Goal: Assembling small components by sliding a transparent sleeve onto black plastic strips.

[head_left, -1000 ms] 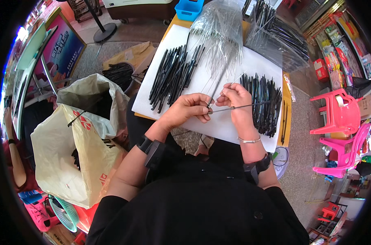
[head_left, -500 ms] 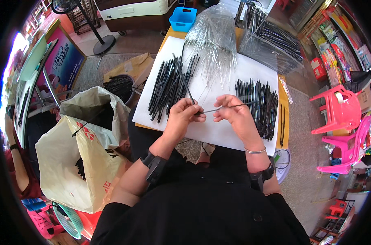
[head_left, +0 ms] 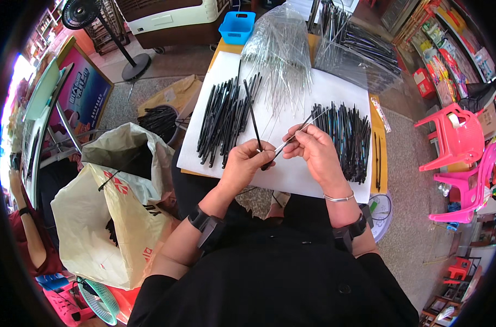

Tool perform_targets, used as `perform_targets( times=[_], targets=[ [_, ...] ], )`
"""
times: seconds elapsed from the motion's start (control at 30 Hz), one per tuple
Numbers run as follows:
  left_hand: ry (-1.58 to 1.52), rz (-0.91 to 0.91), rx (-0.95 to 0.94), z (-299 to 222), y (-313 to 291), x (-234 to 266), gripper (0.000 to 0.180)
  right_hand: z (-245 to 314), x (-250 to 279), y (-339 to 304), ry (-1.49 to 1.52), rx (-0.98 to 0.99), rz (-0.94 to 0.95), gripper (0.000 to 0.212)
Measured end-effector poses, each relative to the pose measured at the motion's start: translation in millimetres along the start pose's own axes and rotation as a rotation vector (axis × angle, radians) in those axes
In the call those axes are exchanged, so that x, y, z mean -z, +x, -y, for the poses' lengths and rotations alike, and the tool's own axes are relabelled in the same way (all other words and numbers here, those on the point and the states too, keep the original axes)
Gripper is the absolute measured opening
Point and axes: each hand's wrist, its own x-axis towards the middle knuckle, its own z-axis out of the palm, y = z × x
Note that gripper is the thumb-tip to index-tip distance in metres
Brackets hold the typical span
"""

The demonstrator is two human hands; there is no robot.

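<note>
Over the near edge of the white board, my left hand [head_left: 249, 166] is closed on a slim black rod [head_left: 251, 111] that slants up and away from the fingers. My right hand [head_left: 315, 152] pinches a thinner dark rod [head_left: 302, 124] between thumb and fingers. Pale, wire-like strands run from this pinch toward the left fingertips, where the two pieces meet; the exact joint is hidden. Beyond my left hand lies a pile of black rods [head_left: 220, 120]. A second pile of black rods [head_left: 343, 141] rests beside my right hand.
At the board's [head_left: 324, 92] far side are a clear bag of thin wires [head_left: 278, 49], a blue basket [head_left: 237, 27] and more bagged black rods [head_left: 368, 52]. A large open sack [head_left: 89, 229] stands at left. Pink chairs [head_left: 458, 133] are at right, a person's arm [head_left: 27, 229] far left.
My right hand has turned and closed its pinch; its rod now points up and away instead of sideways. The left hand's rod stands steeper. The whole view has shifted slightly.
</note>
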Motion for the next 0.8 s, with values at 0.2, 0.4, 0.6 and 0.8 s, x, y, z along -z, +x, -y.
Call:
perform_targets(
  times=[0.2, 0.4, 0.6, 0.8],
  targets=[
    [0.125, -0.035, -0.003, 6.4, 0.9, -4.1, 0.011, 0.8, -1.5, -4.3, -0.072, 0.064, -0.015, 0.015],
    [0.141, -0.052, 0.004, 6.1, 0.6, -6.3, 0.011, 0.1, -6.5, -5.9, -0.222, 0.124, -0.049, 0.014],
    [0.402, -0.071, -0.173, -8.4, 5.0, -16.0, 0.013, -0.4, -16.4, -5.4, -0.243, 0.144, -0.07, 0.015],
    [0.465, -0.076, -0.361, -6.8, 14.7, -14.8, 0.013, 0.1, -22.9, -2.8, -0.491, 0.273, -0.167, 0.016]
  ],
)
